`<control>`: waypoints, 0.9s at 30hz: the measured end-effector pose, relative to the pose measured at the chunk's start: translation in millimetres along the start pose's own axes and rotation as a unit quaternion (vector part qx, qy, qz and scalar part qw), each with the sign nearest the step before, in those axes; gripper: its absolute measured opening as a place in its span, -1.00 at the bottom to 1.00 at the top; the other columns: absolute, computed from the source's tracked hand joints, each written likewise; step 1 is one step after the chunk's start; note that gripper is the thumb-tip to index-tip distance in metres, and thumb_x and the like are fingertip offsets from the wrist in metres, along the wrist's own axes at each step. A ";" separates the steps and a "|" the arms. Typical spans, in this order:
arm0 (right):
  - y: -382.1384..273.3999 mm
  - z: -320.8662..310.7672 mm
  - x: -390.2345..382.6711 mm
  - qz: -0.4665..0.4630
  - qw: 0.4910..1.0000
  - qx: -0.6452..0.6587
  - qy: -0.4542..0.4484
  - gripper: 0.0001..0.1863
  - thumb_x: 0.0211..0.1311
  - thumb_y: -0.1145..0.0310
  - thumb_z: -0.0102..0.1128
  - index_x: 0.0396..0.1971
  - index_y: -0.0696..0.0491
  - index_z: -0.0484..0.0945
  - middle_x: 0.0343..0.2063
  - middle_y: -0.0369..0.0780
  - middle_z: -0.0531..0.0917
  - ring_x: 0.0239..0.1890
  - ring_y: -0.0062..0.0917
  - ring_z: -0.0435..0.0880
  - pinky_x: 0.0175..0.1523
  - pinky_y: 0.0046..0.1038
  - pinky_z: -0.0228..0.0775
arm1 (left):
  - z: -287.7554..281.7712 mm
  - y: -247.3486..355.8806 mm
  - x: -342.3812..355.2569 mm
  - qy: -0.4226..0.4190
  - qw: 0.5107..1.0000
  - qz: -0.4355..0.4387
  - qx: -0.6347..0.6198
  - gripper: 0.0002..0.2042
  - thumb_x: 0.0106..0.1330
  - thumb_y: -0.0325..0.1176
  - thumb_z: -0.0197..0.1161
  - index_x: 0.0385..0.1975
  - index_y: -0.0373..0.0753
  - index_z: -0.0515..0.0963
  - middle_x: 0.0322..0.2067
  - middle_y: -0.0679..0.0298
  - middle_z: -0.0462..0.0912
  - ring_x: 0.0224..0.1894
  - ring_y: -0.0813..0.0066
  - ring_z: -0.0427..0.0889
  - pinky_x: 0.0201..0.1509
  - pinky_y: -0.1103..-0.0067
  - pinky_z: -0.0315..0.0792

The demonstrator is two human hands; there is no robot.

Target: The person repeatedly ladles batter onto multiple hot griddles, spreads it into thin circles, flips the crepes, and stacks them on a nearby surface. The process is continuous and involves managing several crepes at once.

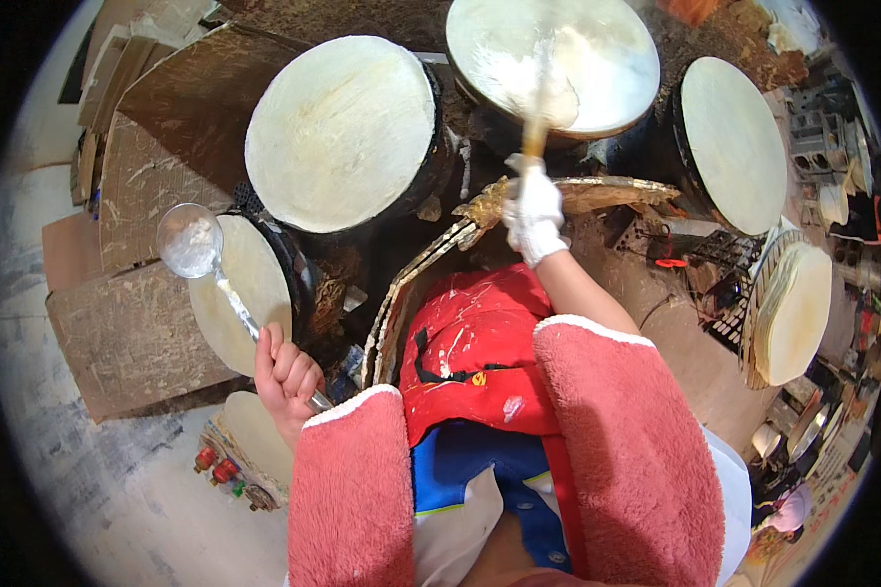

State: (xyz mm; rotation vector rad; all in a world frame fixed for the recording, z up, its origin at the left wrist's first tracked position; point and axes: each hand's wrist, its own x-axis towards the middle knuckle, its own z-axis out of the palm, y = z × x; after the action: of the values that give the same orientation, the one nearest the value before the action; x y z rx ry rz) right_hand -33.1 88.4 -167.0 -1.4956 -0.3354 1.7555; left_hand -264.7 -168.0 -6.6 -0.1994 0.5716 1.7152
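Observation:
My bare left hand [289,380] is closed around the metal handle of a ladle [190,241]. White batter clings inside the ladle's bowl, which hangs above the edge of a round pale griddle [250,303]. In a white glove, my right hand [535,213] grips the wooden handle of a scraper [534,137]. The scraper's far end is smeared by motion over the far round griddle [622,117]. There, wet white batter [558,83] lies in an uneven patch on the pale surface.
Pale round sheets cover two more griddles, one at the far left [343,132] and one at the right [732,145]. A stack of thin pancakes [798,313] rests on a woven tray at the right. Batter-stained cardboard [137,333] stands at the left. A crusted rim [597,194] curves before me.

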 end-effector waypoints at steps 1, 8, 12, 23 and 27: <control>5.4 9.5 -0.2 0.010 0.997 -0.073 -0.022 -0.65 0.26 0.04 0.10 -0.26 0.05 0.55 -0.73 -0.38 0.34 -0.84 -0.72 0.17 -0.77 -0.59 -0.02 | -1.2 1.7 0.3 -0.004 1.000 -0.005 0.002 -0.67 0.56 -0.17 -0.35 -0.49 -0.13 0.15 -0.83 0.46 0.05 -0.88 0.68 0.00 -0.84 0.65 0.03; -15.7 -30.6 2.9 -0.049 0.991 -0.125 0.025 -0.61 0.27 -0.01 0.06 -0.59 -0.01 0.44 -0.79 -0.39 0.34 -0.84 -0.67 0.21 -0.75 -0.53 0.00 | -1.7 9.7 11.4 -0.026 0.999 -0.034 0.010 -0.67 0.56 -0.17 -0.33 -0.49 -0.13 0.15 -0.83 0.47 0.05 -0.88 0.69 -0.01 -0.84 0.66 0.01; -59.9 -50.8 13.0 -0.026 0.998 -0.050 0.011 -0.62 0.30 0.02 0.02 -0.51 0.03 0.48 -0.79 -0.38 0.31 -0.85 -0.69 0.18 -0.77 -0.57 -0.04 | 5.7 5.2 16.6 0.001 0.999 -0.038 0.016 -0.68 0.56 -0.17 -0.31 -0.50 -0.09 0.18 -0.84 0.52 0.01 -0.88 0.74 -0.04 -0.86 0.69 -0.03; -46.9 -139.5 -15.9 0.035 0.987 -0.156 -0.020 -0.60 0.33 -0.04 0.03 -0.30 0.02 0.59 -0.75 -0.43 0.33 -0.82 -0.76 0.16 -0.74 -0.66 -0.05 | 43.4 -41.5 39.6 0.001 0.997 -0.066 0.030 -0.68 0.55 -0.17 -0.31 -0.49 -0.10 0.19 -0.83 0.52 0.02 -0.88 0.72 -0.04 -0.86 0.67 0.00; -100.0 -158.6 17.2 0.047 0.985 -0.161 -0.024 -0.56 0.34 -0.11 -0.01 -0.22 -0.01 0.56 -0.74 -0.45 0.32 -0.85 -0.75 0.10 -0.77 -0.63 -0.08 | 54.3 -65.3 48.0 0.005 0.996 -0.085 0.023 -0.69 0.55 -0.18 -0.30 -0.50 -0.07 0.19 -0.83 0.52 0.02 -0.87 0.71 -0.02 -0.85 0.67 0.02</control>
State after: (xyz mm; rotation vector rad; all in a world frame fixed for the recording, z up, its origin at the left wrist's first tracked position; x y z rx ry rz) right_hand 152.0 121.1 -157.2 -1.7195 -0.6073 1.8812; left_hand -203.7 -92.4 2.2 -0.2179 0.5835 1.5367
